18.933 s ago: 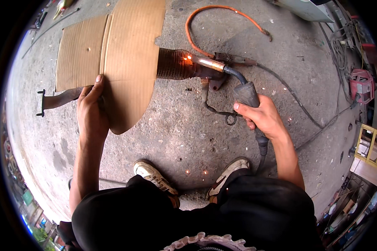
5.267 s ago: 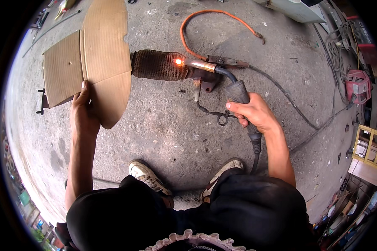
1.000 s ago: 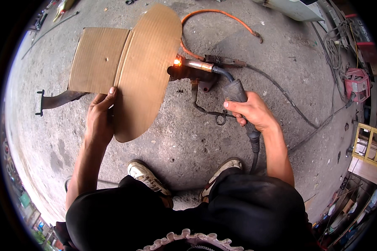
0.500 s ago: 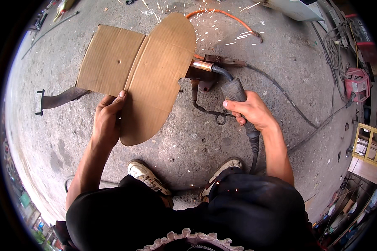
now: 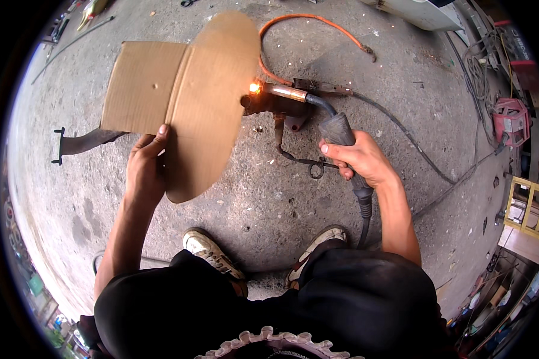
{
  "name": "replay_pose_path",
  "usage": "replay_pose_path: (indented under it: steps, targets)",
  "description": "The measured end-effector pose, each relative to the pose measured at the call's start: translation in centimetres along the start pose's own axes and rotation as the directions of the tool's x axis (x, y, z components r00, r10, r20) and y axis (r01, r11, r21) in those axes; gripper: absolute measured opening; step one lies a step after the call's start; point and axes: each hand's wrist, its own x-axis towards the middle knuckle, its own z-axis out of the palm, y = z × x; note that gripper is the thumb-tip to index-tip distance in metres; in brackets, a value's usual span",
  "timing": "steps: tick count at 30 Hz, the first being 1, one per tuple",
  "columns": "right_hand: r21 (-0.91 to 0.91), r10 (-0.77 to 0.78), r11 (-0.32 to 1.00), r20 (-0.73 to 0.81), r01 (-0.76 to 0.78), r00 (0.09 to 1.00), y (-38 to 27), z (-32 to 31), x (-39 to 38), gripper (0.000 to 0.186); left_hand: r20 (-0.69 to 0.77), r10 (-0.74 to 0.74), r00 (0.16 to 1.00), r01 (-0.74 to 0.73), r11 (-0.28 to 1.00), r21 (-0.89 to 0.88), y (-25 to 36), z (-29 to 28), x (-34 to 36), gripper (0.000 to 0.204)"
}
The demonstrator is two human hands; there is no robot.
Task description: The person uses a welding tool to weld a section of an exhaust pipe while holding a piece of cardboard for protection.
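My left hand pinches the lower edge of a cut piece of brown cardboard, thumb on its face. My right hand is wrapped round the black handle of a welding torch. The torch's copper-coloured nozzle points left, and an orange glow burns at its tip on a rusty metal pipe assembly. The cardboard hides part of that assembly. A curved pipe end with a flange sticks out on the cardboard's left.
Beyond the pipe an orange cable loops over the concrete floor. A dark clamp with a black cable lies beside the pipe. Along the right stand a pink-framed lamp, a yellow rack and tangled cables.
My left hand has shifted the cardboard a little left, uncovering the torch tip and more of the pipe. The spray of white sparks has gone; a glow shows instead. My right hand stays nearly still.
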Motion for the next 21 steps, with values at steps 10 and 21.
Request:
replay_pose_path:
  steps: [10, 21]
  targets:
    - [-0.025, 0.02, 0.999, 0.002, -0.02, 1.0, 0.0, -0.3, -0.1, 0.025, -0.02, 0.085, 0.996, -0.086, 0.995, -0.056, 0.9, -2.1, 1.5, 0.026]
    - [-0.034, 0.013, 0.999, 0.017, -0.012, 1.0, -0.3, 0.0, 0.0, 0.026, 0.029, 0.047, 0.998, -0.048, 0.999, 0.023, -0.2, -0.8, 0.5, 0.028]
